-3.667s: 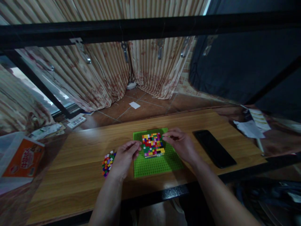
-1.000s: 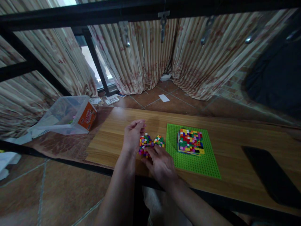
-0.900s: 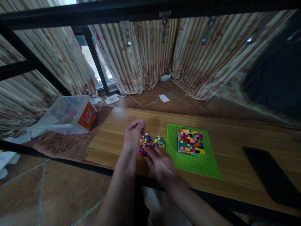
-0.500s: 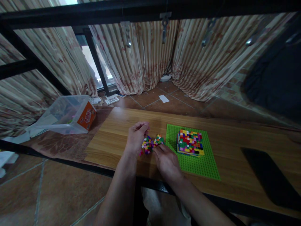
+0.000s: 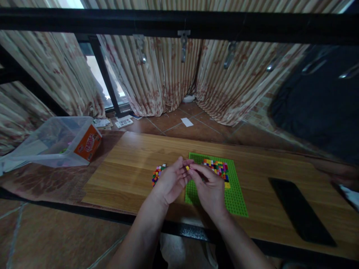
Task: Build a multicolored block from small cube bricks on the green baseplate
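My left hand (image 5: 174, 183) is turned palm up with its fingers loosely stretched out and curved, left of the green baseplate. At its fingertips is a small yellow toy brick (image 5: 187, 168), pinched by the thumb and finger of my right hand (image 5: 209, 186). Whether the left fingers also bear the brick, I cannot tell. Behind my right hand, a block of many-coloured toy bricks (image 5: 223, 167) stands on the green studded baseplate (image 5: 237, 200), partly hidden. Loose toy bricks (image 5: 157, 173) lie in a pile left of my left hand, which covers part of them.
A clear plastic bin (image 5: 53, 158) with an orange label stands at the left on a brown cloth (image 5: 70, 179). A flat black object (image 5: 301, 209) lies on the wooden table (image 5: 117, 175) at the right. A black bar (image 5: 112, 24) with hanging clips crosses above.
My hands have left the brick pile and come together to its right. A yellow brick now shows in my right fingertips. My left hand has turned palm up. The view has shifted slightly.
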Available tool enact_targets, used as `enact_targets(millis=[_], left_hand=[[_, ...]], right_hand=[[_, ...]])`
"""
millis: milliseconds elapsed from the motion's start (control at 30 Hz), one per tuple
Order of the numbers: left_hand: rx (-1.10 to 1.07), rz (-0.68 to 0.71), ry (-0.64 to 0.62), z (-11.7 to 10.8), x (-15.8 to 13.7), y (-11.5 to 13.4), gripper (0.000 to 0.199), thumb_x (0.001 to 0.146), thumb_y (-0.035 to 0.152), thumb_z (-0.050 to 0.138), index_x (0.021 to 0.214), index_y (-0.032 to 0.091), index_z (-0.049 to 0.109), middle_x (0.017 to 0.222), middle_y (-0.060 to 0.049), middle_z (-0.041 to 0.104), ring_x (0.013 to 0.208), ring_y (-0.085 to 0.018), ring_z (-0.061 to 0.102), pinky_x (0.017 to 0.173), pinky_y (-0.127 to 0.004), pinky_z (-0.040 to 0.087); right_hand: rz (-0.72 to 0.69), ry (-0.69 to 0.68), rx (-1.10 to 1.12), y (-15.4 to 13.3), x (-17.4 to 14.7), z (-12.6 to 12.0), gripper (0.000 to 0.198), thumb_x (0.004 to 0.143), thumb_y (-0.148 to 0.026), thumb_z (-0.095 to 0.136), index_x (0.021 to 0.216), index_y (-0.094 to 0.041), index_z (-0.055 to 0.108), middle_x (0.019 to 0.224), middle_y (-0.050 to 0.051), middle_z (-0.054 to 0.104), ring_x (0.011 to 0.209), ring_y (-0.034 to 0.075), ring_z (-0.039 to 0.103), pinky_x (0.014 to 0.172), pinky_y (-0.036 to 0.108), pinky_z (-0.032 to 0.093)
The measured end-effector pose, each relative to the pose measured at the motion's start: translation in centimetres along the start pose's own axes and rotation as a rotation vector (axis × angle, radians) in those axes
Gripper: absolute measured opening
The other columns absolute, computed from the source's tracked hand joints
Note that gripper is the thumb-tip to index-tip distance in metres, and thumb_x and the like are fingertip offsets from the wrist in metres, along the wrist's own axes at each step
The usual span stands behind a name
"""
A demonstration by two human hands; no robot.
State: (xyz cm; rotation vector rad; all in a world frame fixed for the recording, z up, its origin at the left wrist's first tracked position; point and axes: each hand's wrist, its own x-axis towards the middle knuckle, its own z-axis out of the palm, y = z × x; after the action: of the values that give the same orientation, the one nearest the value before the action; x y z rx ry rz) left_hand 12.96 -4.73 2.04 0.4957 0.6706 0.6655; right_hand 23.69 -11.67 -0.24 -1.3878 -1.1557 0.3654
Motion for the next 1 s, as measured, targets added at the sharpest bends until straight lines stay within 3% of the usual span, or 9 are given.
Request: enact_targets(millis=[200, 300, 433, 533, 667, 833, 1000], left_hand=[[-0.053, -0.013, 0.025, 0.4, 0.1, 0.0, 0.029, 0.094, 0.023, 0.05, 0.085, 0.009, 0.074, 0.089, -0.014, 0.072, 0.084, -0.016, 0.067, 0.085, -0.027, 0.054], [-0.022, 0.026, 0.035, 0.6, 0.1, 0.1, 0.019, 0.087, 0.008, 0.055, 0.086, 0.009, 0.074, 0.093, -0.014, 0.073, 0.088, -0.017, 0.069, 0.089, -0.027, 0.054], [0.042, 0.107, 0.059, 0.7, 0.2, 0.1, 0.021, 0.076, -0.003, 0.058, 0.086, 0.009, 0.073, 0.092, -0.013, 0.073, 0.087, -0.016, 0.071, 0.088, -0.026, 0.054], [0.077, 0.145, 0.094, 0.7, 0.3, 0.0, 0.021, 0.075, -0.002, 0.059, 0.084, 0.01, 0.073, 0.086, -0.011, 0.073, 0.078, -0.014, 0.07, 0.078, -0.024, 0.055], [0.138, 0.192, 0.132, 0.9, 0.6, -0.2, 0.02, 0.073, 0.001, 0.061, 0.084, 0.012, 0.074, 0.085, -0.009, 0.073, 0.07, -0.012, 0.068, 0.068, -0.023, 0.054], [0.213, 0.206, 0.134, 1.3, 1.0, -0.7, 0.015, 0.071, 0.006, 0.066, 0.082, 0.011, 0.075, 0.082, -0.008, 0.073, 0.062, -0.009, 0.062, 0.06, -0.02, 0.049], [0.275, 0.203, 0.122, 1.6, 1.2, -1.1, 0.014, 0.07, 0.008, 0.068, 0.081, 0.011, 0.075, 0.084, -0.009, 0.073, 0.06, -0.008, 0.058, 0.056, -0.019, 0.045]], right_hand=[[0.044, -0.001, -0.033, 0.2, 0.1, -0.9, 0.02, 0.09, -0.029, 0.06, 0.104, -0.026, 0.074, 0.104, 0.004, 0.076, 0.095, 0.019, 0.07, 0.087, 0.035, 0.055], [0.065, 0.037, -0.075, 0.4, 0.4, -1.9, 0.023, 0.09, -0.033, 0.058, 0.106, -0.025, 0.073, 0.104, 0.005, 0.074, 0.091, 0.02, 0.07, 0.082, 0.036, 0.056], [0.117, 0.164, -0.071, 1.2, 1.3, -4.5, 0.027, 0.088, -0.042, 0.06, 0.104, -0.023, 0.072, 0.097, 0.006, 0.074, 0.079, 0.019, 0.07, 0.074, 0.036, 0.058], [0.15, 0.266, -0.077, 1.9, 2.1, -6.8, 0.028, 0.085, -0.044, 0.064, 0.098, -0.02, 0.072, 0.086, 0.006, 0.074, 0.074, 0.019, 0.07, 0.068, 0.034, 0.058], [0.204, 0.304, -0.114, 2.6, 2.7, -9.3, 0.03, 0.08, -0.046, 0.067, 0.091, -0.018, 0.071, 0.078, 0.005, 0.073, 0.07, 0.019, 0.069, 0.065, 0.033, 0.057], [0.262, 0.227, -0.149, 3.2, 2.2, -10.8, 0.03, 0.078, -0.046, 0.069, 0.088, -0.018, 0.073, 0.081, 0.006, 0.074, 0.073, 0.019, 0.068, 0.07, 0.035, 0.054], [0.26, 0.167, -0.103, 3.3, 1.6, -10.8, 0.024, 0.075, -0.043, 0.072, 0.083, -0.021, 0.076, 0.086, 0.005, 0.073, 0.079, 0.019, 0.066, 0.072, 0.034, 0.052]])
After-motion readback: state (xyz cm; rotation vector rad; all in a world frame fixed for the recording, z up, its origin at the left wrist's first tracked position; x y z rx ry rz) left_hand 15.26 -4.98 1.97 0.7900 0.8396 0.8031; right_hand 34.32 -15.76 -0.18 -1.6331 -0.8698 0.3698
